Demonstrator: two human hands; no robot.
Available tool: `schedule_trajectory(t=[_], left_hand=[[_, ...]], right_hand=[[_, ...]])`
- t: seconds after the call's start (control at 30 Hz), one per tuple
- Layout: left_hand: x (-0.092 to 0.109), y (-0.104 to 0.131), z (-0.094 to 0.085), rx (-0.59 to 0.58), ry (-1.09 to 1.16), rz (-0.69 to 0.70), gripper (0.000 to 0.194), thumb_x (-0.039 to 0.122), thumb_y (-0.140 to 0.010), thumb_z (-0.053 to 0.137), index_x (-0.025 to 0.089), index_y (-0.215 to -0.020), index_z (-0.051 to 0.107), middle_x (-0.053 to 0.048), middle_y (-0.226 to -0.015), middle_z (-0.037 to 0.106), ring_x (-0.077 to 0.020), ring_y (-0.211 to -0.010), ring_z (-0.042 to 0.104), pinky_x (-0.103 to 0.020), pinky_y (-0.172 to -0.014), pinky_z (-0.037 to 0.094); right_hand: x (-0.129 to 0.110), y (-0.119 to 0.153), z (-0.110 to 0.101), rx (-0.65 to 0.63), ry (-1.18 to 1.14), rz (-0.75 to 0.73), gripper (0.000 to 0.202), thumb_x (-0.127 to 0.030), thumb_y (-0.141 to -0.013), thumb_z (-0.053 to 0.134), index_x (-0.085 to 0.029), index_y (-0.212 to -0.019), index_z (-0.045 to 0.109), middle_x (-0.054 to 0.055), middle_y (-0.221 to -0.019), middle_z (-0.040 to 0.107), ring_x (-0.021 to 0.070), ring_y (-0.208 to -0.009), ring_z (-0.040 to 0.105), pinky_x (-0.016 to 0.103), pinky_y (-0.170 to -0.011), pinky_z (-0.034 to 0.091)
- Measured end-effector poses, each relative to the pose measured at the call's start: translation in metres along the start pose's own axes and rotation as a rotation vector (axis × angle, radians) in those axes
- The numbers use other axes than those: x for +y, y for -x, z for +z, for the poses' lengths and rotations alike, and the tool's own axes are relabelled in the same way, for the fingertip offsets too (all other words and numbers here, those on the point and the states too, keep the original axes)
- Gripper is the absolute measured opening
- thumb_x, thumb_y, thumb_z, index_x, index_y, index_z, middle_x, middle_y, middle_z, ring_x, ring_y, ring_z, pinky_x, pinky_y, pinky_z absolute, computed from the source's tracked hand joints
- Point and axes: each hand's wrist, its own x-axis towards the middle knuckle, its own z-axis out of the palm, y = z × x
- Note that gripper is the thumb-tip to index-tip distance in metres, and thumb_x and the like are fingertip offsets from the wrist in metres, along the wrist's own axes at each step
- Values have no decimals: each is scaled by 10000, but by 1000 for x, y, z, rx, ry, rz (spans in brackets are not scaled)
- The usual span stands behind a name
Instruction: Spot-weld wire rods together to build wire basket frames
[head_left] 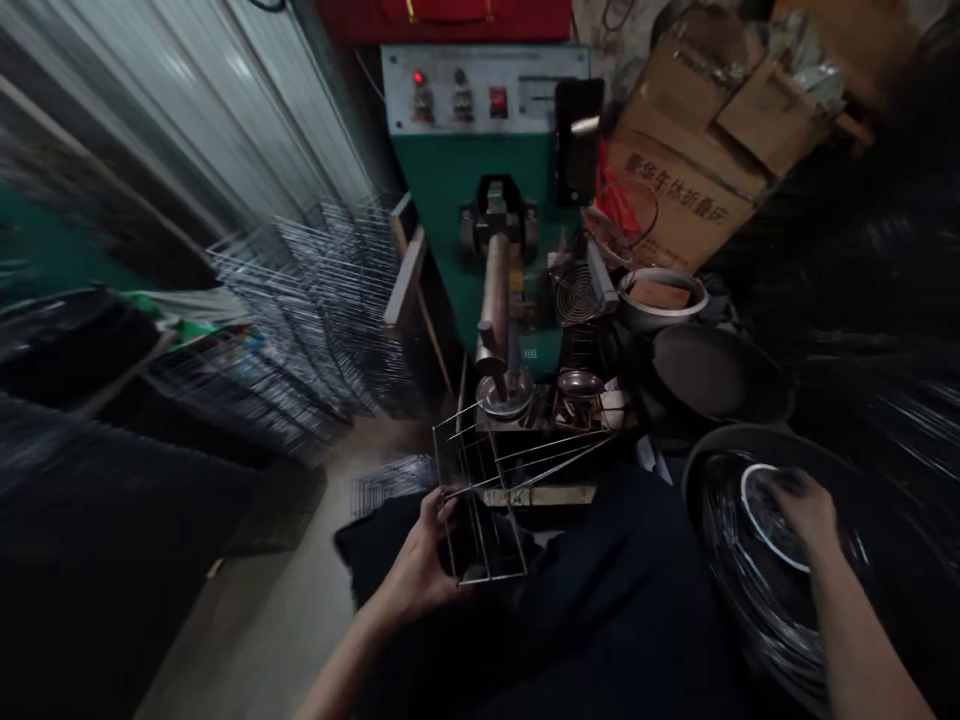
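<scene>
Wire rack (484,500): on lap before green machine (480,190); left hand (424,565) closed round its near edge. Likely light, stiff, springy; hold by frame rods. Right hand (806,510) in basin (697,470), fingers closed on wire ring (757,530)

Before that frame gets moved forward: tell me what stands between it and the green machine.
The wire frame, held by the left hand, already reaches the metal dish under the green machine's arm. Nothing visible stands between.
</scene>
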Motion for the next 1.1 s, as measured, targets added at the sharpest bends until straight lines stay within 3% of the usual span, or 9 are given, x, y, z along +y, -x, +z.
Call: schedule_trajectory(t=[0.1,0.17,0.27,0.33,0.43,0.6,0.93,1.1], left_hand=[[-8,-3,-7,-9,-10,4,1079,279,-636,850,312,-1468,164,-208,-1524,489,-451,-1440,509,-683,-1138,464],[-15,-4,-12,-2,-9,4,1120,251,-613,846,307,-1482,141,-205,-1533,487,-443,-1464,482,-660,-1150,464],[-25,-6,-19,14,-9,-12,1141,216,-586,834,305,-1489,142,-207,-1539,490,-437,-1474,470,-651,-1172,442],[-30,-7,-24,14,-8,-18,1143,203,-581,825,292,-1494,142,-217,-1532,496,-432,-1468,479,-654,-1185,423],[-34,-9,-31,16,-1,-13,1160,198,-577,816,278,-1514,137,-210,-1508,519,-418,-1463,488,-636,-1182,438],[-36,-15,-41,30,-27,-21,1196,227,-568,843,261,-1540,147,-198,-1483,552,-406,-1406,552,-601,-1154,486],[-60,-29,-48,26,-35,20,1249,208,-539,863,238,-1577,170,-221,-1508,533,-424,-1425,526,-601,-1177,458],[-70,-34,-52,41,-97,40,1279,206,-522,876,225,-1585,166,-227,-1512,528,-428,-1415,533,-601,-1196,427]], right_hand=[[-103,20,-4,-177,-470,-197,376,-606,-825,703,-245,-930,694,126,-872,737,329,-769,711,449,-678,596],[-177,41,-4,-375,-609,-390,425,-631,-808,756,-211,-865,725,99,-804,731,280,-725,693,393,-658,586],[-262,71,2,-634,-544,-774,364,-538,-921,701,-229,-1098,780,96,-1088,775,296,-1028,720,427,-938,577],[-293,82,15,-629,-430,-1016,278,-437,-997,628,-257,-1146,779,86,-1162,768,289,-1105,708,453,-1022,536],[-312,84,42,-483,-284,-1262,197,-316,-1014,615,-256,-1098,782,87,-1120,781,305,-1159,691,524,-1084,473],[-316,81,74,-365,-107,-1374,247,-225,-1007,623,-268,-1224,731,121,-1264,731,328,-1250,646,624,-1125,384],[-323,82,80,-381,-182,-1418,222,-232,-1049,555,-248,-1220,695,113,-1163,762,289,-1172,688,595,-1113,395],[-323,79,86,-293,-282,-1458,248,-210,-1046,568,-282,-1250,689,78,-1116,784,270,-1157,697,546,-1093,376]])
